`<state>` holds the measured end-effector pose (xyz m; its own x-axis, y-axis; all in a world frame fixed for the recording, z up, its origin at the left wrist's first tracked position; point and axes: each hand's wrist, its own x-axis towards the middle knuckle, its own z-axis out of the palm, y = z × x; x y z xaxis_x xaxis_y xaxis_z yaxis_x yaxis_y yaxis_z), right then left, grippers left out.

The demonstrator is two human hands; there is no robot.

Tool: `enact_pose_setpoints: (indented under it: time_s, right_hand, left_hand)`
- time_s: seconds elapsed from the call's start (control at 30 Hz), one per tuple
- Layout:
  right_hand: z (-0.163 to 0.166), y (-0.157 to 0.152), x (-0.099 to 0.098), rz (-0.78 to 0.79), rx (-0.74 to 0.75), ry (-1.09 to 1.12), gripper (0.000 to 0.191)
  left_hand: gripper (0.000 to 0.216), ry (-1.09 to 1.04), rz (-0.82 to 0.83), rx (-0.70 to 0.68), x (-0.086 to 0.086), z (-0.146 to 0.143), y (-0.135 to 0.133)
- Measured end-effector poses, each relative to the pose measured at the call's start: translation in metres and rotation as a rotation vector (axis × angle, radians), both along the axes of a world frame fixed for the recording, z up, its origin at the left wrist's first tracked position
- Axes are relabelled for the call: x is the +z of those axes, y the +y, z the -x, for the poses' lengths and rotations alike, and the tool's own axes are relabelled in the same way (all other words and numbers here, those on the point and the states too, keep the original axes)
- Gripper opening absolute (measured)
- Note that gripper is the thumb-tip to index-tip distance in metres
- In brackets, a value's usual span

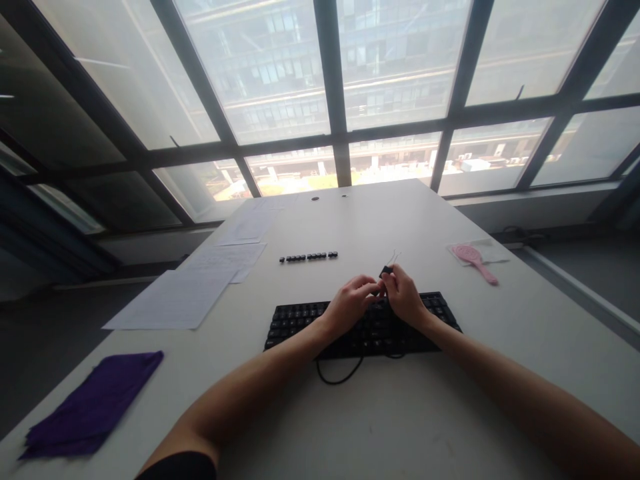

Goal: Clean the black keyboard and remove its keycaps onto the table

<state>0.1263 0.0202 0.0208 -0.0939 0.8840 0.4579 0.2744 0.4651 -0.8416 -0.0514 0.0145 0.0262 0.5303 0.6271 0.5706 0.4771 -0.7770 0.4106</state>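
Note:
My right hand (403,297) is closed around a wire keycap puller; its small black handle (385,271) shows at the fingertips, and two thin wire prongs (395,256) point away from me. Close beside it, my left hand (350,301) has its fingers pinched together, touching the right fingers. Something small and dark is at the left fingertips, too hidden to name. Both hands are over a black keyboard (295,321), covering part of its middle and right. Beyond the keyboard, several black keycaps (316,256) lie in a row on the white table (385,413).
A black cable (339,383) loops out at the keyboard's near edge. Printed papers (170,300) lie at the left, with a folded purple cloth (95,403) nearer. To the right, a pink hairbrush (475,261) rests partly on a clear plastic bag. Windows stand behind the table.

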Motion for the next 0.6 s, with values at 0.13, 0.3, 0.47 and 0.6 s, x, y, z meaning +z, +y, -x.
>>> enact_pose_setpoints:
  time_s: [0.13, 0.3, 0.47, 0.6]
  right_hand:
    - [0.001, 0.001, -0.002, 0.01, -0.016, -0.009, 0.017]
    - [0.001, 0.003, -0.004, 0.023, -0.043, 0.01, 0.019]
    - [0.003, 0.004, -0.006, 0.022, -0.033, 0.018, 0.018]
    - [0.005, 0.004, -0.006, 0.033, -0.016, 0.024, 0.017]
  left_hand:
    - [0.014, -0.033, 0.011, 0.047, -0.002, 0.0, 0.0]
    - [0.012, -0.174, 0.124, 0.106, 0.008, 0.002, 0.004]
    - [0.017, -0.161, 0.299, 0.282, 0.026, 0.027, 0.029]
    - [0.008, 0.051, 0.344, 0.357, 0.027, 0.049, 0.056]
